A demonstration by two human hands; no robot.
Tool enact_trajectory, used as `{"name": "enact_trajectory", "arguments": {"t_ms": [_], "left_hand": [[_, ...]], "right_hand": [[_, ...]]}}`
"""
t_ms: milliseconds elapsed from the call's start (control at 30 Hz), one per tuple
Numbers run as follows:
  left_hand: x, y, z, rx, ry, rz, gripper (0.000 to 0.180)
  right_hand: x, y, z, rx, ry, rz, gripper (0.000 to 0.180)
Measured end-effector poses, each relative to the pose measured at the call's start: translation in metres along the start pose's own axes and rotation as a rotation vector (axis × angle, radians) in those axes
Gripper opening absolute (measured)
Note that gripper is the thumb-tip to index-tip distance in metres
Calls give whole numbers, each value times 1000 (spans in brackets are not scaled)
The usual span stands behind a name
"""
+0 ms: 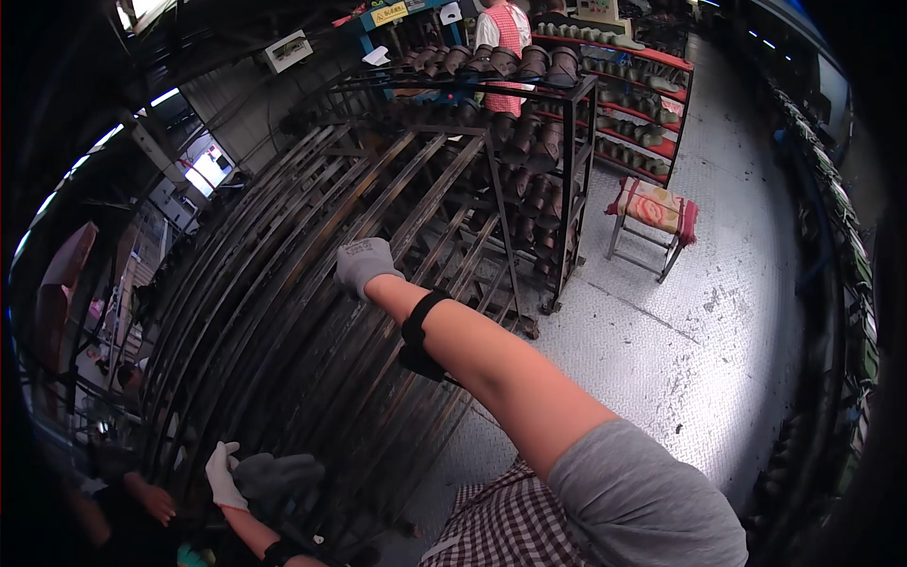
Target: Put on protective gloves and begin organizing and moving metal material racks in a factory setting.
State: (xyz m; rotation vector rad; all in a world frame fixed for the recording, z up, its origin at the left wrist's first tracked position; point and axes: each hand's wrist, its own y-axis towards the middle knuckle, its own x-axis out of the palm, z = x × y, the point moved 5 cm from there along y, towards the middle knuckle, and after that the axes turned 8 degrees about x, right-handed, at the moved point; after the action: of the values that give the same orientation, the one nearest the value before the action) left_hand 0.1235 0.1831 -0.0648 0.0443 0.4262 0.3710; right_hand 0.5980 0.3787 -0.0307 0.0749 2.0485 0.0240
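Note:
My right hand (368, 266), in a light grey glove, reaches forward over a large dark metal rack (416, 210) of long parallel bars. Its fingers are curled closed at one of the bars, though the glove hides the exact grip. Lower left, in a white glove, my left hand (225, 475) is bent closed beside the same bars. Against it lies a dark grey lobed piece (281, 474), too dim to name. A bare hand of another person (153, 501) shows further left.
Behind the rack stands a black shelf frame (572, 180) holding several brown shoe-shaped pieces (501, 61). Right of it are a red-shelved rack (675, 113) with green shoes and a cloth-topped stool (654, 210). A person in a red checked apron (508, 28) stands beyond. Machinery lines the right.

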Motion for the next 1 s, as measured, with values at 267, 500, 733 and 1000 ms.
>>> {"name": "enact_trajectory", "arguments": {"t_ms": [267, 500, 733, 1000], "left_hand": [[4, -5, 9, 18, 32, -5, 40], [5, -5, 9, 48, 48, 2, 42], [7, -8, 15, 42, 42, 7, 41], [10, -11, 20, 42, 50, 11, 40]], "right_hand": [[0, 0, -2, -7, -2, 24, 25], [0, 0, -1, -8, -12, 19, 27], [0, 0, -1, -9, -18, 23, 27], [-1, -1, -1, -5, -11, 14, 27]]}}
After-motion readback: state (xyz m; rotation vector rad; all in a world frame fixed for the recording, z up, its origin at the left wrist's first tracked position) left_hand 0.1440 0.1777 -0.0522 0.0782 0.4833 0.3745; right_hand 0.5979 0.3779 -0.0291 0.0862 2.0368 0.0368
